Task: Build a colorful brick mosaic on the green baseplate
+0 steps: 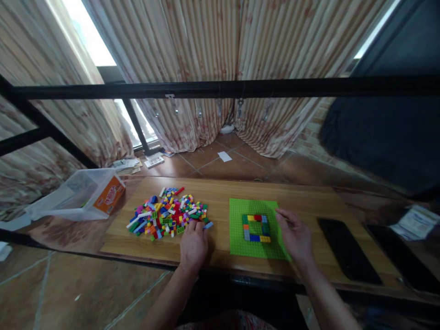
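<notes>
My left hand (194, 247) is at the near right edge of a heap of mixed building bricks (165, 213), its fingers curled down among them. What its fingertips grip, if anything, is hidden. A light blue brick (208, 225) lies beside those fingers. Over the right edge of a green baseplate (237, 229), my right hand (295, 236) is closed with thumb and forefinger together; anything between them is too small to make out. On the baseplate stands a square outline of red, yellow, blue, orange, grey and green bricks (255, 238), with bare green studs in its middle.
Both rest on a low wooden table (213, 247). A dark phone-like slab (347, 250) lies at its right, and another (405, 256) beyond. A clear plastic bin (79, 192) with an orange label lies at the left. A black rail (220, 89) crosses before the curtains.
</notes>
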`<state>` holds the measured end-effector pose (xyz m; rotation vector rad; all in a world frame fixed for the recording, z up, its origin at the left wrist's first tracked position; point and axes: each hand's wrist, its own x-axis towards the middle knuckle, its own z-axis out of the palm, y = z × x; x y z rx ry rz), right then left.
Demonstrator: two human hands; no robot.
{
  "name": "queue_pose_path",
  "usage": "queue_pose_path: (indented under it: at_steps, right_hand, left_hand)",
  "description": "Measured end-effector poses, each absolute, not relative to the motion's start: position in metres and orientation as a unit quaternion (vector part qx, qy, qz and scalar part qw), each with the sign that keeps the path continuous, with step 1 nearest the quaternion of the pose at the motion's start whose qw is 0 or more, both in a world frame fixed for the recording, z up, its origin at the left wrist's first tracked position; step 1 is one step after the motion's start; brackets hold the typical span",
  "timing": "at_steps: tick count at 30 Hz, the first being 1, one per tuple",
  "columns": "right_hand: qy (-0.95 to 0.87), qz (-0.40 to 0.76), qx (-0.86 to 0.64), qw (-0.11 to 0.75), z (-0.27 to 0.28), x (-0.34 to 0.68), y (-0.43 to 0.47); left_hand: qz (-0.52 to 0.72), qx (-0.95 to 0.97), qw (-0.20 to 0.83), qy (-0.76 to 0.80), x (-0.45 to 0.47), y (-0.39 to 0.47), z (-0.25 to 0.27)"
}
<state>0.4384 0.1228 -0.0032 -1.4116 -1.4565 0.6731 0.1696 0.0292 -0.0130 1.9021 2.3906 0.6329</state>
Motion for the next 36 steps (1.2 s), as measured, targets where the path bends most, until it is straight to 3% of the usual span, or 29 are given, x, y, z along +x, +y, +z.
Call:
queue_pose_path:
  at_steps: [4, 9, 18, 25, 36]
  right_hand:
    - [-0.613, 0.261, -0.563, 0.49, 0.007, 0.439, 0.096]
    - [-0.751, 0.231, -0.478, 0.393, 0.009, 0.422, 0.07]
    - [-0.852, 0.159, -0.423, 0.265, 0.014, 0.432, 0.099]
    - [-0.842, 0.125, -0.455, 0.263, 0.001, 0.434, 0.129]
    - [-0.79, 0.12, -0.539, 0.267, -0.007, 0.423, 0.133]
  left_hand:
    - [0.243, 0.632, 0.053, 0.734, 0.184, 0.027, -0.009]
    - [0.251, 0.718, 0.154, 0.631, 0.223, 0.031, -0.003]
    - [0.264, 0.759, 0.174, 0.568, 0.26, 0.074, 0.005]
    - [0.367, 0.678, 0.211, 0.601, 0.259, 0.092, -0.015]
    - [0.358, 0.663, 0.237, 0.613, 0.257, 0.101, -0.012]
